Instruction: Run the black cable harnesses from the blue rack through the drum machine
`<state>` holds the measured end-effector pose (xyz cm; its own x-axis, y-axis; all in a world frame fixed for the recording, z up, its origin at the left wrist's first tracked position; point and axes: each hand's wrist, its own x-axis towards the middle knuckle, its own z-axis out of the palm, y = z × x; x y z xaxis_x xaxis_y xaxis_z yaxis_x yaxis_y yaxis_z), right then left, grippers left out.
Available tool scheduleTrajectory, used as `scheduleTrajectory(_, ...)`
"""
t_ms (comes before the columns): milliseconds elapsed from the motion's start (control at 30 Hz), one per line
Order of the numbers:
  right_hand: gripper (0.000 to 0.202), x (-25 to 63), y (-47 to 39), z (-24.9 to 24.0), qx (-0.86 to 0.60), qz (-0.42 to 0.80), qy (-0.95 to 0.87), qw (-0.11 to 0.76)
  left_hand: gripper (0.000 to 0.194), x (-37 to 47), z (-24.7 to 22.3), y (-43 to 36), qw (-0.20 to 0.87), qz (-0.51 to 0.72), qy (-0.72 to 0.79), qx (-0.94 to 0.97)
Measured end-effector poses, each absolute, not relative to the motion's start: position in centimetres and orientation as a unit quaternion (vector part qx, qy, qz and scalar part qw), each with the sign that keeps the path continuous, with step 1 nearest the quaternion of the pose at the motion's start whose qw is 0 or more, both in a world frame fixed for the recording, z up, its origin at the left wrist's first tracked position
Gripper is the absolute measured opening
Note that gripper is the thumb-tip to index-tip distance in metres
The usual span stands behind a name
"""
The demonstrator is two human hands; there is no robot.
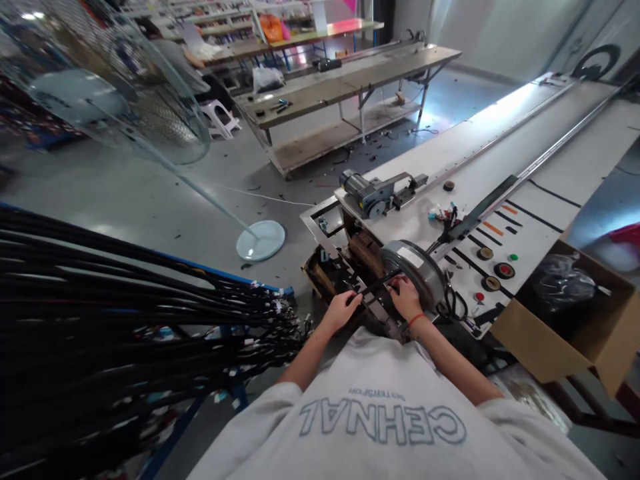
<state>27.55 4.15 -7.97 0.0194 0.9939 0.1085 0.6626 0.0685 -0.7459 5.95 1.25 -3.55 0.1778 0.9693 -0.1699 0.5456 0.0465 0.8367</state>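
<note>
My left hand (344,310) is closed, with thumb and fingers pinching one end of a narrow black strip (377,285). The strip slants up to the right, towards a grey round drum (414,265) at the corner of the white workbench. My right hand (406,300), with a red band at the wrist, is beside the drum and just below the strip's far end. Its fingers are curled in, and what they hold is hidden. Behind the strip stands a brown roll (367,252). Black-handled scissors (454,303) lie right of the drum.
Bundles of black cables (150,300) hang on a blue rack at left. A standing fan's round base (261,240) is on the floor. An electric motor (357,187) sits on the white workbench (500,133). At right is an open cardboard box (540,343). Someone sits far back left.
</note>
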Motion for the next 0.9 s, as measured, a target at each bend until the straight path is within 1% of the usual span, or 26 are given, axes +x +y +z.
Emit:
scheduleTrajectory(100,0.008,27.8,3.9,-7.4,-0.612,0.281,-0.647,0.357,0.035,7.2,-3.4,2.3,0.456,0.243,0.54,0.664)
scheduleTrajectory(167,0.006,27.9,3.2,-7.2,-0.599,0.302,-0.636,0.382,0.03,8.2,-3.4,3.1,0.457,0.248,0.522,0.676)
scheduleTrajectory(233,0.006,27.9,2.4,-7.1,-0.603,0.327,-0.614,0.39,0.029,8.8,-3.6,3.6,0.448,0.252,0.527,0.677)
scheduleTrajectory(333,0.021,27.6,1.7,-6.8,-0.612,0.342,-0.595,0.393,0.028,8.8,-4.0,3.6,0.444,0.245,0.535,0.676)
scheduleTrajectory(467,0.031,27.1,1.9,-5.7,-0.563,0.309,-0.648,0.408,0.029,7.8,-5.1,3.0,0.445,0.236,0.538,0.676)
scheduleTrajectory(533,0.041,27.0,2.6,-5.0,-0.55,0.287,-0.683,0.385,0.029,7.5,-5.6,2.8,0.443,0.231,0.541,0.677)
scheduleTrajectory(633,0.066,26.8,4.6,-4.6,-0.547,0.26,-0.726,0.324,0.03,7.5,-5.8,2.4,0.435,0.221,0.543,0.683)
scheduleTrajectory(667,0.071,26.7,5.4,-4.5,-0.547,0.252,-0.736,0.31,0.031,7.6,-5.6,2.2,0.431,0.22,0.541,0.688)
scheduleTrajectory(733,0.071,26.3,6.7,-4.6,-0.543,0.239,-0.749,0.295,0.032,7.9,-5.1,1.6,0.411,0.223,0.535,0.704)
scheduleTrajectory(833,0.061,25.6,6.7,-4.1,-0.542,0.238,-0.761,0.266,0.035,8.4,-4.5,0.4,0.376,0.231,0.528,0.726)
scheduleTrajectory(900,0.056,25.6,5.2,-2.9,-0.533,0.246,-0.766,0.262,0.035,8.7,-4.7,-0.4,0.387,0.229,0.524,0.723)
